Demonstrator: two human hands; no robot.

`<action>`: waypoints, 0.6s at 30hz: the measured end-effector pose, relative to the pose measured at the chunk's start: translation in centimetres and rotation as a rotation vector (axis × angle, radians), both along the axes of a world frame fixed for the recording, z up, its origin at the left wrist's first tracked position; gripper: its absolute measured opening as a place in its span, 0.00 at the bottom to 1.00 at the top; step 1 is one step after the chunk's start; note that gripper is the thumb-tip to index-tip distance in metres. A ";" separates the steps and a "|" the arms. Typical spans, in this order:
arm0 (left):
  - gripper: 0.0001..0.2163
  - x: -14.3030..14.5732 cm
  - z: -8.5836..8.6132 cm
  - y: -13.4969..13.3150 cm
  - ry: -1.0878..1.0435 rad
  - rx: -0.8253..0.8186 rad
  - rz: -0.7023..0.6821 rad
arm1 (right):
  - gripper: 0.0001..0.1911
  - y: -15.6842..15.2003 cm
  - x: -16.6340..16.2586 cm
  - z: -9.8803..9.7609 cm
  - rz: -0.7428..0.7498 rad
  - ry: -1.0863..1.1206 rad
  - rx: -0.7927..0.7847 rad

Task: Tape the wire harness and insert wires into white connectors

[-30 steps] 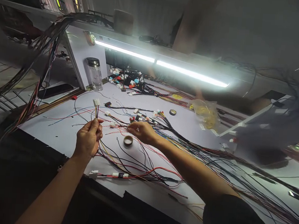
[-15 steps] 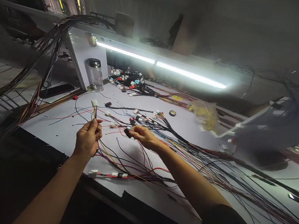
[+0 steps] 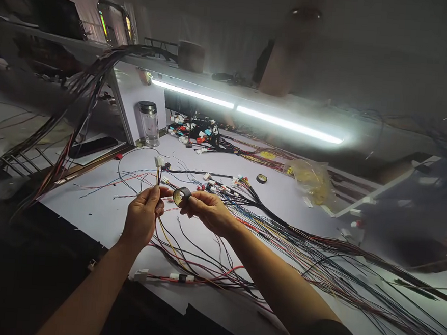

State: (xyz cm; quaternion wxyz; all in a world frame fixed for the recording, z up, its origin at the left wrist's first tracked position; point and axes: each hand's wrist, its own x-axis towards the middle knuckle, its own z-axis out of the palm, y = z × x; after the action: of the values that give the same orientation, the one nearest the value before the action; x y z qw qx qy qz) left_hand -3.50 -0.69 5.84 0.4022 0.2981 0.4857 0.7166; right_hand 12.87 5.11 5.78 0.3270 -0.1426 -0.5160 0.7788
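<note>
The left hand (image 3: 143,215) pinches wires (image 3: 159,178), a white connector (image 3: 159,161) upright above its fingers; the right hand (image 3: 210,212) grips the tape (image 3: 177,200) over the table (image 3: 68,202), close to the left fingertips; a second roll (image 3: 261,182) lies near a bag (image 3: 316,181).

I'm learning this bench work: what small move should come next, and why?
Probably bring the tape roll to the wires below the white connector: the left hand pinches them, and the right hand holds the roll close beside.
</note>
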 end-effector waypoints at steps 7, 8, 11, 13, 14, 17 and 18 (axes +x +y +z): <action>0.12 0.7 0.3 0.2 -0.006 0.011 -0.098 | 0.18 -0.2 -2.2 1.1 -0.082 0.018 -0.399; 0.12 0.7 0.4 0.3 -0.016 0.010 -0.106 | 0.17 -0.2 -2.5 1.3 -0.092 0.008 -0.434; 0.11 0.6 0.7 0.4 -0.059 -0.027 -0.105 | 0.16 -0.3 -2.7 1.7 -0.102 -0.020 -0.426; 0.11 0.5 0.9 0.5 -0.107 -0.058 -0.075 | 0.19 -0.5 -2.6 1.6 -0.109 -0.045 -0.291; 0.11 0.5 1.0 0.5 -0.134 -0.069 -0.055 | 0.20 -0.7 -2.5 1.4 -0.115 -0.066 -0.197; 0.11 0.3 1.0 0.7 -0.180 -0.087 -0.012 | 0.19 -1.1 -2.3 0.9 -0.170 -0.143 0.088; 0.10 0.3 0.9 0.7 -0.182 -0.090 -0.010 | 0.18 -1.2 -2.3 0.7 -0.200 -0.160 0.176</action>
State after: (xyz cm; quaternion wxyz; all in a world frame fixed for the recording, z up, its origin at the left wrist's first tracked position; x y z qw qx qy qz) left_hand -3.22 0.03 6.78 0.4612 0.2155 0.4774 0.7163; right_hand 10.52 3.91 6.44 0.3720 -0.2258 -0.5899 0.6802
